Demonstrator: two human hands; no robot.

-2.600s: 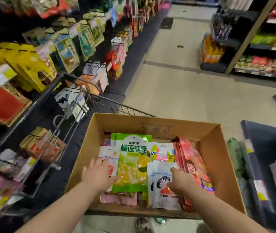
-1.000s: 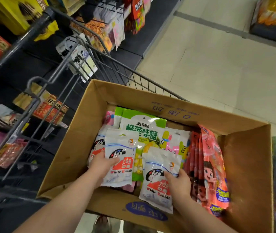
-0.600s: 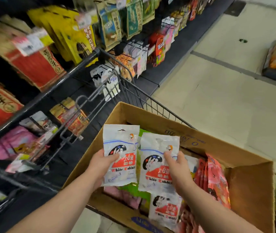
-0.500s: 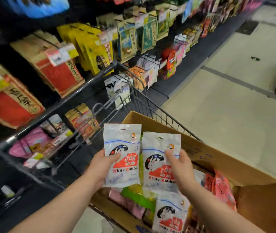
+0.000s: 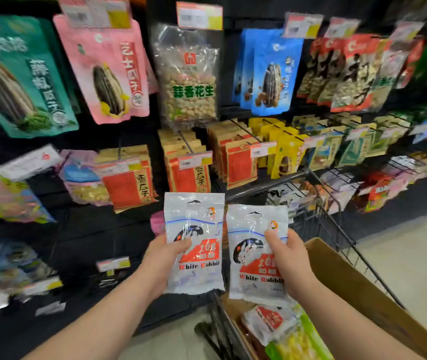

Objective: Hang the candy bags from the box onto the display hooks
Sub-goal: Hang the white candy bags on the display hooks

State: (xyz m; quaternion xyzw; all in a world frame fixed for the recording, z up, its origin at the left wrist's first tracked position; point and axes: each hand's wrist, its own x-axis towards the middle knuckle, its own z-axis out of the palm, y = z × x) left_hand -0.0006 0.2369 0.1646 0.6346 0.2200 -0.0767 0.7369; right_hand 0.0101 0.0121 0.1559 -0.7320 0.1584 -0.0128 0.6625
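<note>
**Head camera: two White Rabbit bags up at the rack**

The left hand [image 5: 164, 258] gripped one white candy bag [image 5: 198, 274] by its left edge, thumb across the front. The right hand [image 5: 289, 258] gripped a second bag [image 5: 251, 271] by its right edge, thumb on the front. Both bags read "White Rabbit" in red and stood upright side by side, clear of the cardboard box [image 5: 358, 287], facing the hanging snacks. Above, a clear peanut bag [image 5: 190, 81] read "蒜香花生".

Gripping left bag [image 5: 199, 229] in left hand [image 5: 163, 258], right bag [image 5: 251, 255] in right hand [image 5: 291, 263], upright, side by side. Facing hanging snack packs [image 5: 189, 81].
</note>
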